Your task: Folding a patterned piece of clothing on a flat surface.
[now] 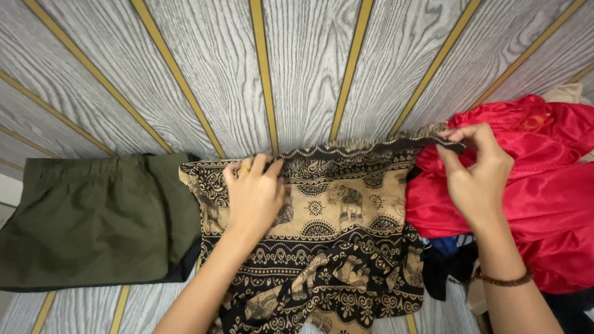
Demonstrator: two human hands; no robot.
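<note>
Left hand (pixel 255 193) flat, palm down, pressing patterned cloth (pixel 346 247). Right hand (pixel 476 167) pinching its waistband edge. One green garment (pixel 93 222) beside left hand; one red garment (pixel 544 185) under right.

Pale grey wood-grain surface (pixel 210 68) fills view, crossed by thin gold strips (pixel 265 74) fanning outward from bottom centre. Even, soft light, no hard shadows. Narrow white patch (pixel 8 188) at far left edge. No walls or windows visible.
</note>
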